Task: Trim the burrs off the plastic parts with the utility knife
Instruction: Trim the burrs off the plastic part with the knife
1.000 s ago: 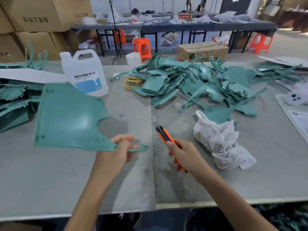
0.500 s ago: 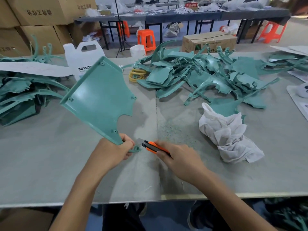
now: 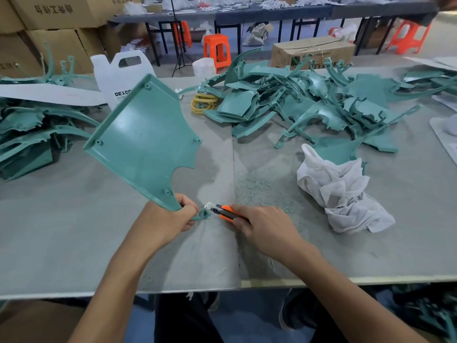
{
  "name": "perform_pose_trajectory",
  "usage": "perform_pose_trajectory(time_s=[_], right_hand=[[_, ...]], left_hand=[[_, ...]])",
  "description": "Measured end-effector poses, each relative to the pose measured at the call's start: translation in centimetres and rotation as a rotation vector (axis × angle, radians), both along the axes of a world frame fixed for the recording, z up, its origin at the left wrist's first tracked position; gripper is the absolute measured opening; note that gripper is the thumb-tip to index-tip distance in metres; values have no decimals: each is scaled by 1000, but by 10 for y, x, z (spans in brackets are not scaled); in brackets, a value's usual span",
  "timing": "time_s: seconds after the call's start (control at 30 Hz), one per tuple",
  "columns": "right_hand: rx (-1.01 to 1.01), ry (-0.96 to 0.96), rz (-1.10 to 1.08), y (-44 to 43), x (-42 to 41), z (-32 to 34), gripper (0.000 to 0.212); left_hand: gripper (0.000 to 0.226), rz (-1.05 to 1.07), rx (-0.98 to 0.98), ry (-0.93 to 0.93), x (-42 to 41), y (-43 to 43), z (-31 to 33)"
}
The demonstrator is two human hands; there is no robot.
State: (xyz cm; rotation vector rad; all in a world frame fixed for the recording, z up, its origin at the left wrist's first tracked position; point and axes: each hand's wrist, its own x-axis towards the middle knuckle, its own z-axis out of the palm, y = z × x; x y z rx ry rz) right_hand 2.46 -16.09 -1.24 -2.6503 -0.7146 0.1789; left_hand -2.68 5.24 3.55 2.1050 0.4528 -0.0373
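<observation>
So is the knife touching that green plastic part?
Cannot tell: head view shows the knife tip beside the end of the green plastic part; contact unclear.

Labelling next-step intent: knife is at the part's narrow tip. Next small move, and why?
Probably a short shaving stroke along the narrow end of the green part. The left hand grips that end, and the utility knife in the right hand has its blade right beside it.

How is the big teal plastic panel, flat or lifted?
Lifted: the left hand holds the teal plastic panel tilted above the grey table.
</observation>
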Motion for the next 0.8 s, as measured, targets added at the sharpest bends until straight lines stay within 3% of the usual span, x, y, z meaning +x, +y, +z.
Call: perform_pose_trajectory(time_s=[0.13,0.27,0.33,0.47,0.6,0.8], right_hand=[[100,32,-15,0,-5,1,34],[22,11,6,1,-6,1,33],[-32,-7,-7,-2,-2,3,31],[55,20,-19,-1,-7,8,33],[-38,29,-19,-1,-6,6,23],[-31,16,-44,7,-17,11,29]], left_hand=[[23,1,2,18,-2,1,2],[13,-4,-5,32,-4,-2,7],[19,-1,-4,39,-6,-2,9],[22,-2,-5,44,-6,-3,9],[29,-19,21,46,-6,-4,9],[24,-19,62,39,-7,-6,5]])
